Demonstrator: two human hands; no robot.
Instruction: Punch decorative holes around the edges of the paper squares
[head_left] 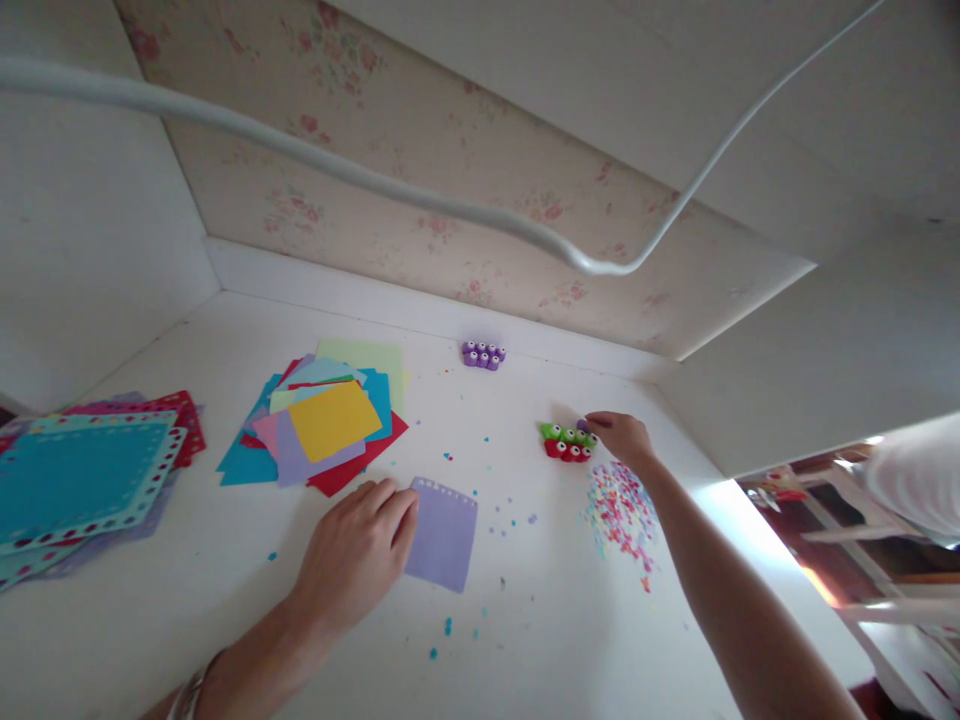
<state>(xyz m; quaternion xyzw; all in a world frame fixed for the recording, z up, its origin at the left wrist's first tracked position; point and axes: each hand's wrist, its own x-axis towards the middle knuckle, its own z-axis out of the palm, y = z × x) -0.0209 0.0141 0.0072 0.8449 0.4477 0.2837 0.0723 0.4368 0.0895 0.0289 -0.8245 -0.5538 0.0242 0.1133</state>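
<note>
A light purple paper square (442, 540) lies on the white table, with a row of small punched holes along its far edge. My left hand (356, 545) is closed at its left side, fingers curled and thumb against the index finger over the paper's edge. Farther off to the right, my right hand (621, 437) pinches a small purple craft punch (583, 425). Right beside its fingertips stand a row of green craft punches (559, 432) and a row of red craft punches (568, 452), each with a round white top.
More purple punches (484, 356) stand near the back wall. Colourful confetti (621, 510) is heaped below my right hand, with stray bits scattered around. Plain coloured papers (335, 420) lie piled at left centre, and sheets with punched borders (82, 480) at far left. A white cable (360, 175) hangs across the front.
</note>
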